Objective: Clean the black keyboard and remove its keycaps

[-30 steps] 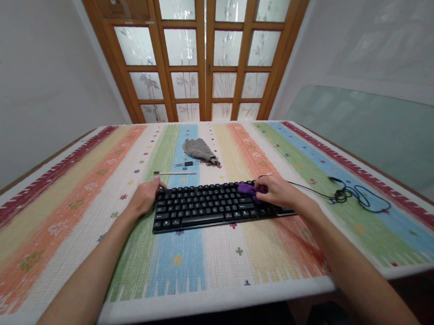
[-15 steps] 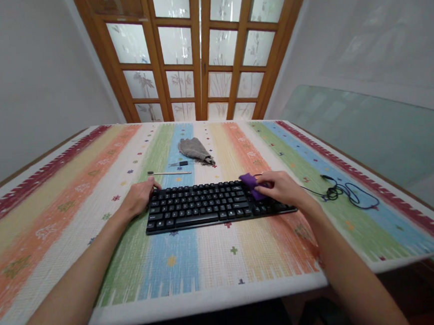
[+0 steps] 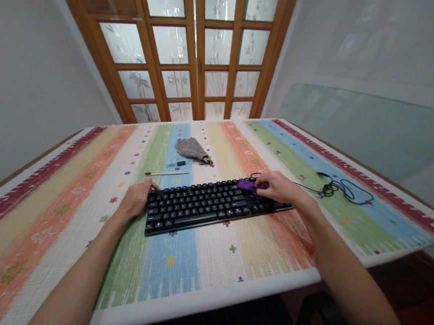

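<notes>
Your left hand is clamping the keyboard by its end, likely for steadiness; your right hand is pinching purple cloth.

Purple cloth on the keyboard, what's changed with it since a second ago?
The right hand has shifted the purple cloth slightly rightward along the keyboard; nothing was taken up or let go. The left hand stays at the keyboard's left end, and the grey cloth and brush lie as before.
</notes>
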The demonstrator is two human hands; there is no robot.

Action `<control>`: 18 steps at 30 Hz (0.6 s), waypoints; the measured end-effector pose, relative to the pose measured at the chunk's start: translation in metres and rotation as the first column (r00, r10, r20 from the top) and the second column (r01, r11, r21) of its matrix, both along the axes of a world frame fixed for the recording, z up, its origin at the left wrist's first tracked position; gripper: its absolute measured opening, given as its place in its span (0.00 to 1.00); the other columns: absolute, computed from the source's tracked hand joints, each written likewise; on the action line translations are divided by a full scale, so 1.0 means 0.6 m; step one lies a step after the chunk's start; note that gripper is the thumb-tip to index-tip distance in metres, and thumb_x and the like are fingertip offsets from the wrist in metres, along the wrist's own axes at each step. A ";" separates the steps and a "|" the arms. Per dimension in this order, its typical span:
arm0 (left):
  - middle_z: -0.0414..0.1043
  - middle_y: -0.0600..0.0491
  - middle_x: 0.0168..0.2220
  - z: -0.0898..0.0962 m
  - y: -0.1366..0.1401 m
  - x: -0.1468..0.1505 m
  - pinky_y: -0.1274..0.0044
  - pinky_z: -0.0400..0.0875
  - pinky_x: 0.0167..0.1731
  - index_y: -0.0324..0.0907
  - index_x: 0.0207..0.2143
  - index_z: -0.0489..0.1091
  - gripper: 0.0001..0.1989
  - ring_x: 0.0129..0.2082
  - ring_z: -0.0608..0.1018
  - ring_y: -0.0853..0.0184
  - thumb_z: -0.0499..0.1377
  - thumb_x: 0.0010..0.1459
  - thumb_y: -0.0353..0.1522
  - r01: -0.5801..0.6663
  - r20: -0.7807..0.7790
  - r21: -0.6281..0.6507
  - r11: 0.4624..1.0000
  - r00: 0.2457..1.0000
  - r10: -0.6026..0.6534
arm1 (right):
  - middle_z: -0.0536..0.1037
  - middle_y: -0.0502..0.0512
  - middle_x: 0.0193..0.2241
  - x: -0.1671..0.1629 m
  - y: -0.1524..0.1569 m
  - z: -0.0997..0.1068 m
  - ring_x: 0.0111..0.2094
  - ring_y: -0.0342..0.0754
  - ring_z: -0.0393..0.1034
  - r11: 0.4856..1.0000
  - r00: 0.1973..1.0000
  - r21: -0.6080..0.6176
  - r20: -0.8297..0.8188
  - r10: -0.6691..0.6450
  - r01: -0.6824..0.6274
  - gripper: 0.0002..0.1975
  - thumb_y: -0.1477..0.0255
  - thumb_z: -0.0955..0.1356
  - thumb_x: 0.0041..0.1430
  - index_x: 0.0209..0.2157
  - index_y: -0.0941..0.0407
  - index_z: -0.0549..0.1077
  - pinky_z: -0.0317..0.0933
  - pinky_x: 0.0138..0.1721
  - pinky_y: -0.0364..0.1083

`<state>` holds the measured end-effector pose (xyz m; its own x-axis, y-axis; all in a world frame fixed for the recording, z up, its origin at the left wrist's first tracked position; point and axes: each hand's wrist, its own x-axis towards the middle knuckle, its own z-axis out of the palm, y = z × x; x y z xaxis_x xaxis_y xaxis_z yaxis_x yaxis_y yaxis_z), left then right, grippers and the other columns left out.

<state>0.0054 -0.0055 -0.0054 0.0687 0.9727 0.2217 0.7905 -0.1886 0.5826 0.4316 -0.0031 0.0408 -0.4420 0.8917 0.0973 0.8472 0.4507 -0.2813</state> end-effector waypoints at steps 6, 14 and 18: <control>0.65 0.54 0.19 -0.003 0.002 -0.003 0.73 0.64 0.30 0.40 0.29 0.75 0.33 0.22 0.69 0.65 0.35 0.64 0.48 0.004 -0.010 0.009 1.000 1.000 -0.004 | 0.76 0.54 0.24 0.036 0.002 0.001 0.26 0.46 0.66 0.963 0.982 0.222 -0.140 -0.125 0.154 0.10 0.69 0.66 0.53 0.28 0.58 0.79 0.55 0.30 0.44; 0.66 0.53 0.20 -0.005 0.005 -0.003 0.73 0.64 0.30 0.41 0.29 0.74 0.35 0.22 0.70 0.64 0.34 0.64 0.48 0.014 -0.046 0.013 1.000 0.999 -0.014 | 0.77 0.52 0.23 0.018 0.002 -0.004 0.26 0.45 0.67 1.000 0.999 -0.018 -0.040 -0.009 0.008 0.07 0.72 0.66 0.50 0.25 0.57 0.78 0.55 0.29 0.43; 0.66 0.53 0.20 -0.003 0.002 -0.002 0.73 0.64 0.30 0.41 0.29 0.75 0.34 0.23 0.69 0.65 0.34 0.64 0.48 0.003 -0.040 0.014 1.000 0.999 -0.002 | 0.77 0.52 0.23 0.014 0.000 -0.001 0.25 0.45 0.67 0.998 0.999 -0.047 -0.007 -0.032 0.031 0.07 0.73 0.67 0.49 0.25 0.57 0.78 0.55 0.28 0.43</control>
<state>0.0041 -0.0042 -0.0070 0.0802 0.9694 0.2320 0.8127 -0.1984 0.5479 0.4400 -0.0032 0.0405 -0.4132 0.9088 0.0579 0.8586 0.4099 -0.3078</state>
